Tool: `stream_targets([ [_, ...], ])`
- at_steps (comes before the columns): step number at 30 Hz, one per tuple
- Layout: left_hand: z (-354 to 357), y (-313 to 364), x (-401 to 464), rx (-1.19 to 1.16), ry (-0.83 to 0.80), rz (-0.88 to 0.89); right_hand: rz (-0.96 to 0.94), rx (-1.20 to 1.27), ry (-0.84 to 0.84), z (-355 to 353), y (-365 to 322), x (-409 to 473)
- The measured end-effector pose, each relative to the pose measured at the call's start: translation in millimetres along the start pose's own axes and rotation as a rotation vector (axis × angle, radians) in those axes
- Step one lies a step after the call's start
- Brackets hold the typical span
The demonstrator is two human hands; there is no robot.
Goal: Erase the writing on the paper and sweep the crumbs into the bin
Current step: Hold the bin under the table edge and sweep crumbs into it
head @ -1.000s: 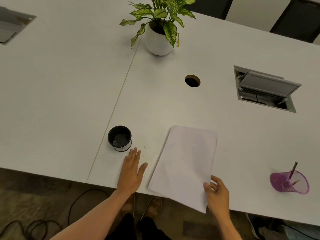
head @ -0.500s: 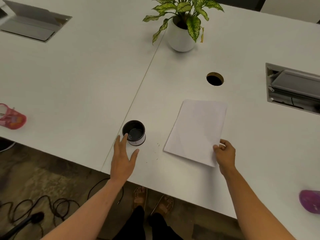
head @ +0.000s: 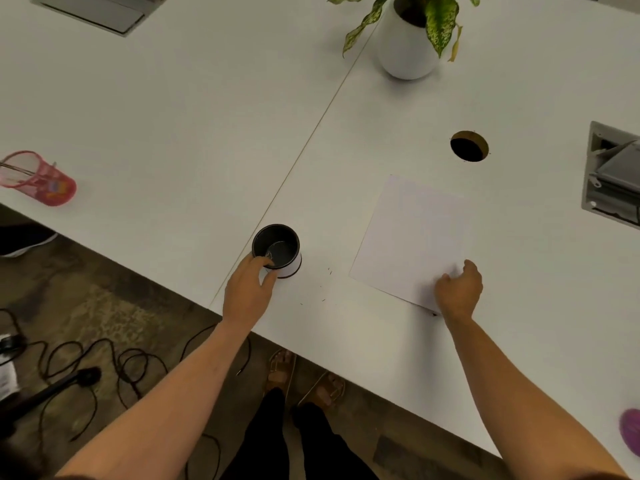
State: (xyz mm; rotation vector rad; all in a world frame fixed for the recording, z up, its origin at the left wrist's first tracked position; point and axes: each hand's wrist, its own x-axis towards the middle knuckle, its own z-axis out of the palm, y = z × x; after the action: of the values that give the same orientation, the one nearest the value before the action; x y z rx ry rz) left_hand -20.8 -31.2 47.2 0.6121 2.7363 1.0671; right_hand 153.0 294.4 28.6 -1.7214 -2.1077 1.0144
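Observation:
A small round bin [head: 277,249], black inside with a white wall, stands on the white table [head: 173,116] near its front edge. My left hand [head: 247,291] wraps its near rim, thumb and fingers on the wall. A white sheet of paper [head: 412,233] lies flat to the right; no writing shows on it. My right hand [head: 459,289] pinches the sheet's near right corner, fingers curled. A few dark crumbs [head: 327,271] are scattered on the table between the bin and the paper.
A potted plant in a white pot [head: 407,46] stands at the back. A round cable hole [head: 469,146] and an open cable box [head: 613,178] lie right of the paper. A pink mesh cup [head: 36,178] lies at the left, a purple one [head: 630,431] at the far right.
My left hand moved forward from flat on the table and closed around the bin's rim. The right hand stayed on the paper's near corner. The camera view shifted left and closer.

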Motion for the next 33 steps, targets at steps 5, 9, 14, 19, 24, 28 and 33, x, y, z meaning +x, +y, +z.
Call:
stream_targets([
  [5,-16.7,-2.2,-37.8,-0.070,0.019,0.065,-0.286,-0.119,-0.084,19.8,-10.7,-32.5],
  [9,-32.8,-17.8,-79.3,-0.108,-0.094,0.086,-0.587,-0.205,-0.264,46.0,-25.3,-60.5],
  [14,-48.7,-35.1,-124.2,-0.082,-0.182,0.146,-0.842,-0.371,-0.500,82.6,-44.5,-89.0],
  [19,-53.7,-63.0,-157.7,-0.036,-0.295,0.227,-0.930,-0.453,-0.666,111.5,-53.1,-97.2],
  [24,-52.9,-79.2,-174.7,-0.040,-0.386,0.328,-0.983,-0.582,-0.754,130.6,-49.4,-100.2],
  [28,-53.8,-91.4,-191.2,-0.037,-0.465,0.358,-1.023,-0.660,-0.740,134.4,-40.7,-110.8],
  [33,-41.5,-115.5,-199.3,0.039,-0.527,0.226,-1.129,-0.702,-0.754,127.4,-25.0,-134.8],
])
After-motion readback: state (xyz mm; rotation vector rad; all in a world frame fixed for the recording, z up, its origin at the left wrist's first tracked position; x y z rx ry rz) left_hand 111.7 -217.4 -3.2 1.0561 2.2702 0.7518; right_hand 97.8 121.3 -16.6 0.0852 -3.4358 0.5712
